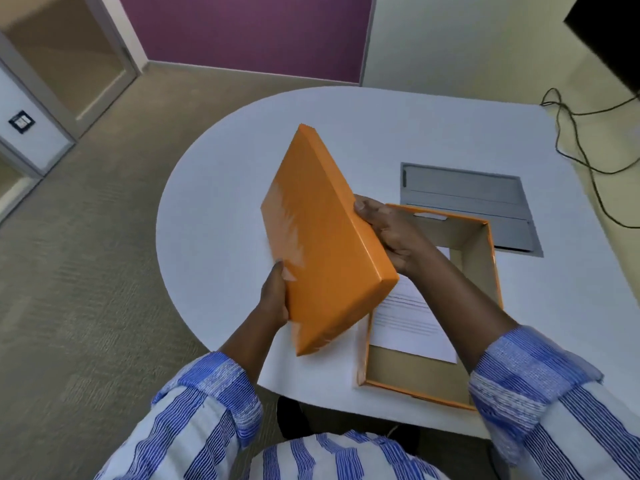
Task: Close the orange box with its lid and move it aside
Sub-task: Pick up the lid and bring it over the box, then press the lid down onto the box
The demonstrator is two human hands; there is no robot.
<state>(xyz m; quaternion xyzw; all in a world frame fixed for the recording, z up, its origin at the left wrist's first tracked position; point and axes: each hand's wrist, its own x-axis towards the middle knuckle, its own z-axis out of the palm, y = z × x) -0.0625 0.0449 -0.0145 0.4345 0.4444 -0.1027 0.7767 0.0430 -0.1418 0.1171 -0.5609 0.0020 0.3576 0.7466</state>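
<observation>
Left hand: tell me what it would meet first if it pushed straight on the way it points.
Probably only bare table: the left hand, gripping the lid, points up and away along the lid's edge. Depth is unclear.

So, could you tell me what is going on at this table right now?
A person is holding the orange lid tilted in the air, with the left hand on its near-left edge and the right hand on its right edge. The open orange box sits on the white table just to the right, with a printed sheet of paper lying inside. The lid is not yet on the box.
</observation>
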